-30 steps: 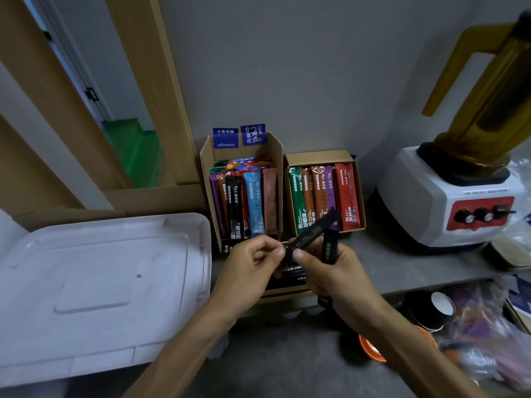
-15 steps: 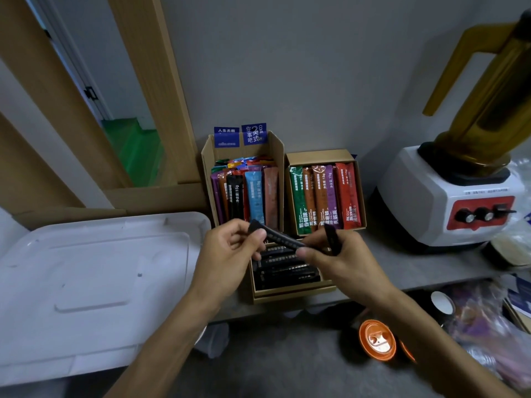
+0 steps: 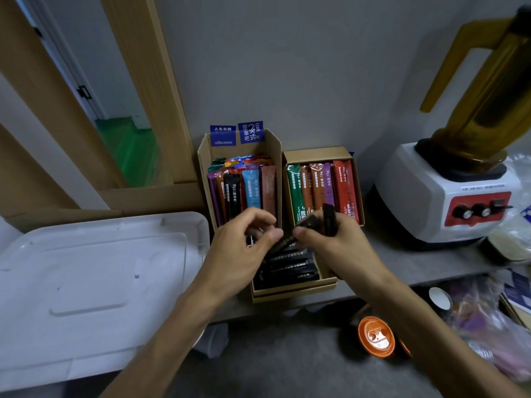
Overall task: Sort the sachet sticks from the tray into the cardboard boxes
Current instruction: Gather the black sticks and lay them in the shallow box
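Note:
Three cardboard boxes stand on a grey shelf. The tall left box [image 3: 274,150] holds upright sticks of many colours. The right box [image 3: 316,153] holds green, orange, purple and red sticks. The front box [image 3: 293,294] holds black sticks lying flat. My left hand [image 3: 241,254] and my right hand [image 3: 336,242] hover over the front box. Between them they pinch one black sachet stick [image 3: 287,241] by its ends. My right hand also grips another black stick [image 3: 328,218] that points up. The white tray [image 3: 86,282] lies at the left with no sticks on it.
A white blender [image 3: 448,193] with an amber jug stands at the right of the shelf. Below the shelf edge sit an orange lid [image 3: 376,336], a paper cup [image 3: 439,297] and plastic bags [image 3: 485,326]. A wooden frame [image 3: 143,90] rises behind the tray.
Both hands have drawn closer together over the front box, and the black stick between them has tilted and lowered. The camera has dipped slightly.

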`<state>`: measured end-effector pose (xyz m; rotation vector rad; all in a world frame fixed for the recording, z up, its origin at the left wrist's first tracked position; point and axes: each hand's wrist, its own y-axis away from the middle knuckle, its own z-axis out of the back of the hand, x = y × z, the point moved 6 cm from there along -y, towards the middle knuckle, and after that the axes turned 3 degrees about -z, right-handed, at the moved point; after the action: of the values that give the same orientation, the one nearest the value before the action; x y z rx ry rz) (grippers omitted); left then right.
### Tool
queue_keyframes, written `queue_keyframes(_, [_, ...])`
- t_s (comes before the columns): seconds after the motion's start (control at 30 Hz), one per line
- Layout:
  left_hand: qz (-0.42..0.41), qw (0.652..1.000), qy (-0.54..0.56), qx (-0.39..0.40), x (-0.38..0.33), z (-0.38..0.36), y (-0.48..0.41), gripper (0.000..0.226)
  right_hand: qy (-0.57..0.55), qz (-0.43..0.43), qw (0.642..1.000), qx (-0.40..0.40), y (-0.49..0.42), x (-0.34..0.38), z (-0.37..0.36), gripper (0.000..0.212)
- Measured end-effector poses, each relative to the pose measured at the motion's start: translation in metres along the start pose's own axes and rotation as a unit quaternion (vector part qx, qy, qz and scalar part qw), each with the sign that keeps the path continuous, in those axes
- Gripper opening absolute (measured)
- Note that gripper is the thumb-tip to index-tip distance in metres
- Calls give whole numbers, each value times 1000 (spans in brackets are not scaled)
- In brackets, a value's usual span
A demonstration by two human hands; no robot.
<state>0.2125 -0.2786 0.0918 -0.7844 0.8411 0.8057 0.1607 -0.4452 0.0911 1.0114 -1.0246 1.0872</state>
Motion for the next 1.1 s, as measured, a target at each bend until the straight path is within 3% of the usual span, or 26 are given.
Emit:
queue_keyframes(0.07, [24, 999, 0, 44, 12, -6, 4, 11, -69, -58, 996, 15, 1, -12, 4, 11])
queue_keyframes(0.13, [26, 998, -15, 62, 23, -11, 7, 7, -71, -96, 992, 38, 1, -23, 4, 12])
queue_keyframes(0.3, [-67, 960, -262, 75, 43, -28, 14, 21, 141, -110, 984, -2, -9, -52, 14, 8])
queue_keyframes(0.37, [-84, 945, -307, 77, 47, -34, 17, 27, 216, -112, 970, 2, -11, -57, 13, 12])
queue_keyframes(0.57, [-100, 940, -313, 90, 49, -40, 18, 25, 304, -87, 949, 9, -14, -59, 14, 21])
queue_keyframes(0.87, [-130, 919, -360, 98, 50, -36, 22, 12, 337, -66, 939, -36, -19, -58, 11, 39])
queue_keyframes(0.97, [-132, 920, -357, 94, 49, -35, 22, 13, 239, -72, 966, -64, -14, -48, 21, 16])
queue_keyframes(1.1, [-143, 923, -341, 104, 46, -37, 22, 21, -2, -85, 989, -124, 1, -37, 45, 39])
